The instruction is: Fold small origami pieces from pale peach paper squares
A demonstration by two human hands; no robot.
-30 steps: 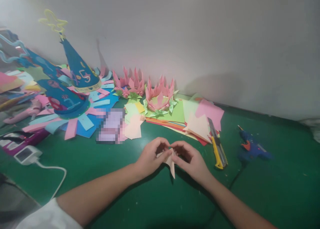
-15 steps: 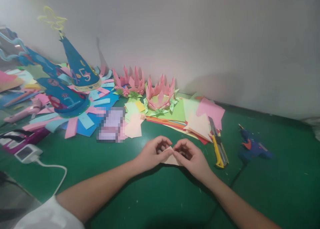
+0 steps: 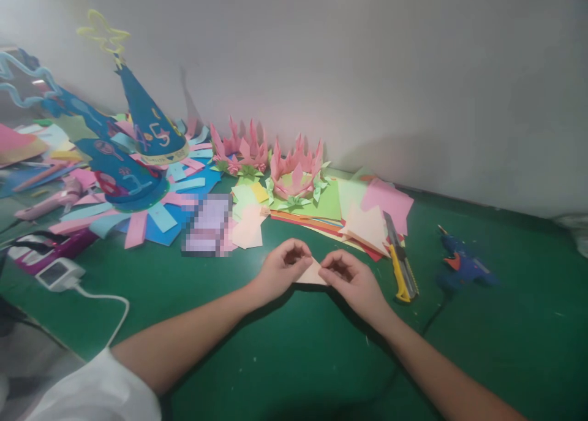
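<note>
Peach paper (one piece), since turned, is pinched by left hand and right hand. Two pink crowns are seen mid-frame.

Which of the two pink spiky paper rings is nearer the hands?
The rightmost pink spiky paper ring, nearer the left hand and right hand, on the green paper sheet; the other pink spiky paper ring stands farther back and left.

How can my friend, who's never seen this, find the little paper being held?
On the big green table, look in front of the pink paper crowns, where the left hand and right hand come close together. Between them is a small pale peach paper. Other pale pieces lie loose behind; only this one is pinched between fingers.
</note>
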